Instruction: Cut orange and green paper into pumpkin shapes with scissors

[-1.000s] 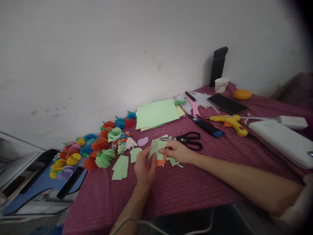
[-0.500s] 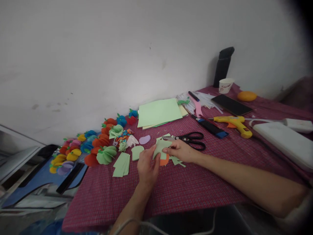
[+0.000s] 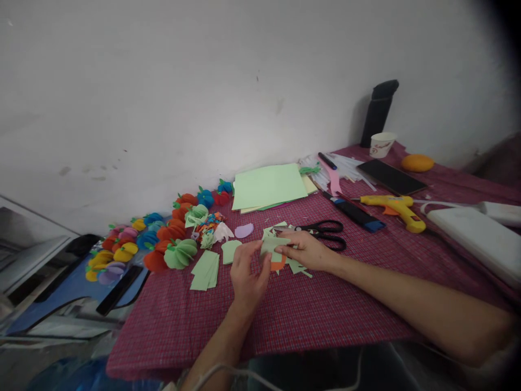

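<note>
Green paper [image 3: 268, 247], a small piece, is pinched in my left hand [image 3: 249, 271] and my right hand [image 3: 305, 251], over the front part of the counter [image 3: 325, 315]. My left thumb and fingers are close together on its left side. My right thumb presses the front of its right side. An orange piece [image 3: 278, 265] peeks out just below it, and I cannot tell if they touch. Green scraps [image 3: 297, 266] lie around there too. Black scissors [image 3: 311, 228] lie just behind my right hand, with the handles pointing to the right.

To the left of my left hand are a rounded green piece [image 3: 231, 251] and a little fan of green strips [image 3: 205, 270]. A purple piece [image 3: 244, 231] lies a bit behind them, beside a messy heap of colored bits [image 3: 209, 224]. Past that sit lots of puffy paper pumpkins [image 3: 180, 253], red, orange, blue, yellow, purple and green.

Big paper sheets [image 3: 271, 184] are stacked near the wall [image 3: 203, 81], with a light green one on top. Over on the right are a yellow glue gun [image 3: 401, 209], a dark phone [image 3: 391, 176] and a paper cup [image 3: 382, 144].
</note>
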Demonstrator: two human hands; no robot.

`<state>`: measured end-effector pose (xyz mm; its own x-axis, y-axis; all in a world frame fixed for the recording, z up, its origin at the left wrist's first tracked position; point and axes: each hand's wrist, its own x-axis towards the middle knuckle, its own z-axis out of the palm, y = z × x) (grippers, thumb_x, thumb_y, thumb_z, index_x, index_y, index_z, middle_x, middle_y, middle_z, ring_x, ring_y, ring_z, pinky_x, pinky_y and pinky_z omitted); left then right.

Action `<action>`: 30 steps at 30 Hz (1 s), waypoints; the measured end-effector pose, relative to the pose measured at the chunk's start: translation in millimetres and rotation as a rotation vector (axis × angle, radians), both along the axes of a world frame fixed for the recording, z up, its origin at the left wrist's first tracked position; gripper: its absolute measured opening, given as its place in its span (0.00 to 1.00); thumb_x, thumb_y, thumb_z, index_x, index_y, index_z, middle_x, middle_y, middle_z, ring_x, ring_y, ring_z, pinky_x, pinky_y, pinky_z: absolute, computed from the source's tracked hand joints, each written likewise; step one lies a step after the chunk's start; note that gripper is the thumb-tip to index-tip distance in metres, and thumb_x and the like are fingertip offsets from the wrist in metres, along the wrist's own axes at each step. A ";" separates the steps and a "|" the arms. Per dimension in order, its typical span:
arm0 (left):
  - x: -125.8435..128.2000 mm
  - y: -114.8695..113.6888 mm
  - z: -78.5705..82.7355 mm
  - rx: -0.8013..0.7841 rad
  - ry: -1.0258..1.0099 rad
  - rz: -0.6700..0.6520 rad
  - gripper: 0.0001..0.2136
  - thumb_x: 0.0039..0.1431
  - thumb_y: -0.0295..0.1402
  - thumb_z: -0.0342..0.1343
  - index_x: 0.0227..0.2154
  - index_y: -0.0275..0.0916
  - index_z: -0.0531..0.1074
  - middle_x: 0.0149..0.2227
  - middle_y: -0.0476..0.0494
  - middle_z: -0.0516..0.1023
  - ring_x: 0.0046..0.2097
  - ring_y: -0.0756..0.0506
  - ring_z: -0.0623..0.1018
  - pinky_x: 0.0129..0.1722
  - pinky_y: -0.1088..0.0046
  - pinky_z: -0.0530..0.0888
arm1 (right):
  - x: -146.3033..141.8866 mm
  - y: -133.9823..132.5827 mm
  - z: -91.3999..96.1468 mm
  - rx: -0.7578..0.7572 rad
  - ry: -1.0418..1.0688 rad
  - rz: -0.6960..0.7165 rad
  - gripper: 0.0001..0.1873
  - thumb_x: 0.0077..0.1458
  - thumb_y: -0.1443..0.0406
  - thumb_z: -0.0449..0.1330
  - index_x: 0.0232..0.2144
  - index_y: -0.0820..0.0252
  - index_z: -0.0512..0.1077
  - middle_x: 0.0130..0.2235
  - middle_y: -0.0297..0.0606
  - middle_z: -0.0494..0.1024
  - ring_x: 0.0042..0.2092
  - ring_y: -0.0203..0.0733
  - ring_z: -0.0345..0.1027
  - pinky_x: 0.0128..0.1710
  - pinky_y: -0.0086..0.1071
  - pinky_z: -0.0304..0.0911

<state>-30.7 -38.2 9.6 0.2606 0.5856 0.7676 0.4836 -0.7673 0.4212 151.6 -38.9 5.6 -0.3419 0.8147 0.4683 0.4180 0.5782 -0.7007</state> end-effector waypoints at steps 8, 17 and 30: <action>0.0 2.8 0.5 0.084 0.055 0.057 0.16 0.49 0.27 0.55 0.43 0.38 0.68 0.39 0.41 0.74 0.42 0.47 0.72 0.42 0.67 0.70 | 0.4 -0.1 -2.1 0.138 -0.052 -0.046 0.15 0.57 0.61 0.50 0.23 0.62 0.69 0.28 0.37 0.69 0.32 0.37 0.62 0.34 0.29 0.58; 2.4 0.6 -5.7 0.166 0.165 0.135 0.09 0.51 0.27 0.53 0.37 0.37 0.69 0.40 0.38 0.76 0.43 0.46 0.74 0.41 0.67 0.69 | -6.7 -5.1 -2.2 0.181 -0.114 -0.050 0.14 0.58 0.63 0.49 0.24 0.62 0.69 0.26 0.36 0.68 0.31 0.37 0.62 0.31 0.29 0.58; 1.9 1.1 -10.1 0.041 0.098 0.162 0.18 0.51 0.29 0.54 0.47 0.39 0.64 0.41 0.40 0.74 0.40 0.48 0.74 0.39 0.70 0.71 | -7.1 -6.4 0.8 0.158 -0.101 -0.075 0.16 0.58 0.62 0.49 0.22 0.62 0.68 0.24 0.35 0.67 0.29 0.36 0.61 0.30 0.28 0.58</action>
